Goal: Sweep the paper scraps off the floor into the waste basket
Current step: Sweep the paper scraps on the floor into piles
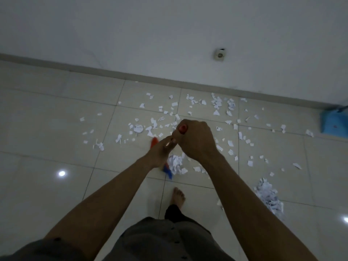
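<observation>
Right hand: my right hand (pixel 195 142) fists over the top of the red plastic broom handle (pixel 182 129), to steer.
Left hand: my left hand (pixel 160 152) curls round it lower down, to push.
Scraps: white torn paper scraps (pixel 175 162) strewn mid-frame and right.
Basket: waste basket not visible.

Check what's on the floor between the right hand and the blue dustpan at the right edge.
Head view: only loose white paper scraps scattered on the tiles between the right hand and the blue dustpan; nothing else there.
</observation>
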